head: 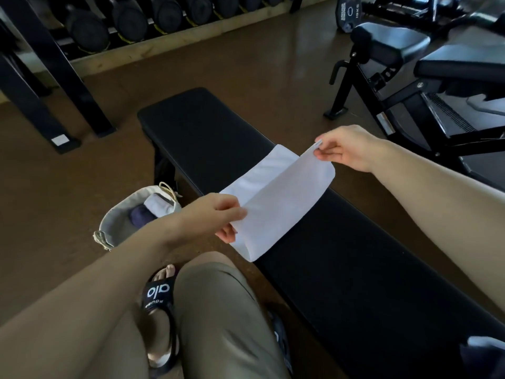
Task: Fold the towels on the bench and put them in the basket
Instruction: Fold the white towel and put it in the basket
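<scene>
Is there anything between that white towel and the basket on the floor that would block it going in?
Nothing visible does. The white towel lies on the bench, pinched by the left hand and right hand; the basket sits open-topped just beside the bench.

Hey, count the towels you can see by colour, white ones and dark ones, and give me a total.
White towels: 2, one on the bench held by both hands, one in the basket at
Dark towels: 1, in the basket
Total: 3

white towel point(278, 203) on a black bench point(355, 269); beige basket point(109, 228); brown floor point(246, 58); black slide sandal point(158, 294), white lettering.
</scene>
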Motion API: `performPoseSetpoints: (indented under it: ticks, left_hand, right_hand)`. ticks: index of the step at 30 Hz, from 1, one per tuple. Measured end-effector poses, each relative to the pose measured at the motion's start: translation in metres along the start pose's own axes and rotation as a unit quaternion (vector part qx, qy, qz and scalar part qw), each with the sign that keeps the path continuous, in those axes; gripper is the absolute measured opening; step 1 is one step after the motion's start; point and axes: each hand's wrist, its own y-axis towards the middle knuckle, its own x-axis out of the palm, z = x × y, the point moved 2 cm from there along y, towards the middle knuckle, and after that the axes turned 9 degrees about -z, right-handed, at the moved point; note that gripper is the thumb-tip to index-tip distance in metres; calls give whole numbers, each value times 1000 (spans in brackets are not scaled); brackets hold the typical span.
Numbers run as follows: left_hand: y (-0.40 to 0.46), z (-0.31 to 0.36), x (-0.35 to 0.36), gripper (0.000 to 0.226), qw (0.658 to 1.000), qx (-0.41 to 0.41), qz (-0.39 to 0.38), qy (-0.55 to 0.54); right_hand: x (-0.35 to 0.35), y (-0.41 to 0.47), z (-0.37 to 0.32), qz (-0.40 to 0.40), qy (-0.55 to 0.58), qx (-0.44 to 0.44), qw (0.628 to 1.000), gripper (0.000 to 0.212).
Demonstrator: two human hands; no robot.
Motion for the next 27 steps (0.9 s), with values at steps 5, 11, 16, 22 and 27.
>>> performPoseSetpoints:
  ticks: [5, 11, 16, 22, 27]
  left_hand:
    - [10, -35, -23, 31, 999, -25, 9, -41]
    - [25, -60, -40, 33, 998, -47, 16, -42]
    - [35, -71, -52, 29, 996, -66, 39, -35]
    - [42, -80, -53, 31, 995, -89, 40, -26]
    - [43, -85, -52, 30, 992, -105, 41, 48]
  right_hand:
    - [19, 46, 6, 71, -219, 22, 973, 17]
    - [36, 80, 11, 35, -306, -30, 951, 15]
    - [51, 97, 16, 47, -399, -95, 911, 11]
    - [60, 105, 27, 43, -423, -108, 899, 17]
    - [63, 110, 37, 57, -440, -100, 890, 21]
